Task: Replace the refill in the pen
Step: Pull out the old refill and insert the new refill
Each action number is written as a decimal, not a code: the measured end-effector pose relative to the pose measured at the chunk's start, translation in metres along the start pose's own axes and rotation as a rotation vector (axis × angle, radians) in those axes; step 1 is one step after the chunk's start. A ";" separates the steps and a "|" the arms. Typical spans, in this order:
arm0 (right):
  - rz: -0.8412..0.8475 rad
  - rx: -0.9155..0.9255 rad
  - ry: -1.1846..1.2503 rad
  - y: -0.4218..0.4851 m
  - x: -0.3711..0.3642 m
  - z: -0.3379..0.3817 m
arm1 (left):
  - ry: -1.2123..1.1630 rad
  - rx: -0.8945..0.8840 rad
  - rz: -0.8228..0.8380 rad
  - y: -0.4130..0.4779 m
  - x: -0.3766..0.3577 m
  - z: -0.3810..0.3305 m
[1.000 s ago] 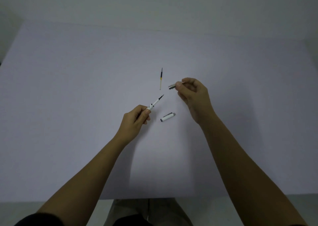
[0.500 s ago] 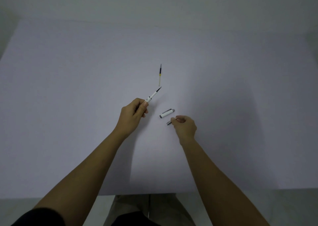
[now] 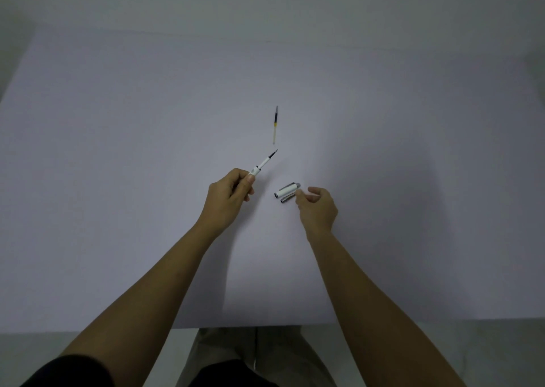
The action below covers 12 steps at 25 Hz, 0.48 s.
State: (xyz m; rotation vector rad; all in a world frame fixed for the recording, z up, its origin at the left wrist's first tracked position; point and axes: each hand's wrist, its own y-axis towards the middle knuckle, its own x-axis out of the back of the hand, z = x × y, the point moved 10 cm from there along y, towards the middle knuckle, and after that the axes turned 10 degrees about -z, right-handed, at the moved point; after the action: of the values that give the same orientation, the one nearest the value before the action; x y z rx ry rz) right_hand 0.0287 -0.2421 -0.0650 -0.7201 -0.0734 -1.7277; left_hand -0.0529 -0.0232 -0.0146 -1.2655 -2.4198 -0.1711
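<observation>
My left hand (image 3: 230, 200) is closed around the white pen barrel (image 3: 256, 169), held above the table. Its refill (image 3: 269, 157) sticks out of the barrel with the dark tip pointing up and right. My right hand (image 3: 318, 209) rests on the table with thumb and forefinger apart. Just off its fingertips lies the small silver tip section (image 3: 287, 199). The white pen cap (image 3: 285, 190) with its clip lies right beside that section. A loose refill (image 3: 275, 125), dark at the far end and yellowish below, lies farther back on the table.
Everything sits on a wide pale lilac table (image 3: 118, 150). Its near edge (image 3: 265, 326) runs just above my lap, and a grey wall stands behind the far edge.
My right hand carried the silver tip section down from mid-table, set it beside the cap and loosened its fingers. My left hand stayed closed on the barrel and shifted slightly.
</observation>
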 end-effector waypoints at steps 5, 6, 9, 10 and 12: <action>0.296 0.260 0.127 -0.008 -0.041 0.076 | 0.013 -0.013 -0.014 0.020 0.002 0.000; 0.419 0.278 0.170 -0.016 -0.050 0.087 | 0.019 -0.027 -0.014 0.021 -0.001 -0.003; 0.527 0.306 0.276 -0.021 -0.056 0.108 | 0.032 -0.046 -0.017 0.023 -0.008 -0.011; 0.508 0.289 0.297 -0.017 -0.055 0.111 | 0.035 -0.055 -0.016 0.023 -0.010 -0.013; 0.499 0.224 0.341 -0.008 -0.057 0.113 | 0.049 -0.065 -0.004 0.022 -0.013 -0.015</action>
State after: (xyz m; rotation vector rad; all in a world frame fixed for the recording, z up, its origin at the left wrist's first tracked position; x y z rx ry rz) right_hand 0.0749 -0.1440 0.0006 -0.2410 0.1370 -1.3114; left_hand -0.0237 -0.0250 -0.0078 -1.2692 -2.3935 -0.2810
